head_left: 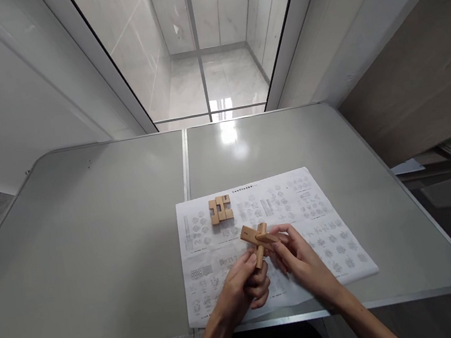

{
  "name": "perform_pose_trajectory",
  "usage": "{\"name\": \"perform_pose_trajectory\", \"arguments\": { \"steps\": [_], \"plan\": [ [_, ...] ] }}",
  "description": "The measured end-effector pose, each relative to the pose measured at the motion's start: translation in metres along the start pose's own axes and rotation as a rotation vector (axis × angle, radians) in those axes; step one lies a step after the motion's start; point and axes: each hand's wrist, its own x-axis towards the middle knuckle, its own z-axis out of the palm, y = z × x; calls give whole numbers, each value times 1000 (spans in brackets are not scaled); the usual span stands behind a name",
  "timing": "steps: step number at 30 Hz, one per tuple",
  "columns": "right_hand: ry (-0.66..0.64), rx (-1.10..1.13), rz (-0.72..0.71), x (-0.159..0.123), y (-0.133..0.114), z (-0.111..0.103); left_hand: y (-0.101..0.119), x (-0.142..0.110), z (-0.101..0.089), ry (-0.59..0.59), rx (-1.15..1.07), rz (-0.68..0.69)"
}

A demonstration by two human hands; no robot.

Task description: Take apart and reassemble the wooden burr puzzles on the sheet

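Several interlocking wooden puzzle pieces (249, 235) are crossed together and held up over the front of a printed sheet (286, 296). My left hand (243, 283) is closed round the lower end of the piece that points toward me. On the right side, my right hand (294, 252) pinches the end of another piece with thumb and fingers. Part of the joint is hidden behind the fingers. Beyond my hands, notched wooden puzzle pieces (220, 210) lie side by side on the sheet, one of them marked with a 3.
The sheet carries rows of small diagrams and lies on a grey folding table (91, 241) with a metal rim and a centre seam. Behind the table stands a glass door (197, 42). A wooden cabinet (416, 47) flanks the right side.
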Motion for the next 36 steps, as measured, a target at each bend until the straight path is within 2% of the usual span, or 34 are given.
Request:
{"name": "perform_pose_trajectory", "arguments": {
  "steps": [6,10,14,21,24,28,32,36],
  "plan": [
    [78,-58,-44,-3,8,2,-2,0,-8,21,-23,14],
    [81,-64,-65,-7,11,4,-6,0,-12,30,-29,12],
    [99,8,-61,-11,8,7,-8,3,-11,23,-22,13],
    [176,159,30,-9,-6,6,-4,8,-4,73,-73,19],
    [312,151,8,-3,-14,-6,-1,8,-3,94,-104,10],
    [488,82,-59,12,-24,-35,1,7,-1,100,-105,21],
    [617,38,-114,29,-26,-67,2,6,-1,104,-91,26],
    [688,53,-168,44,-21,-89,1,6,-1,103,-90,32]
  ]
}}
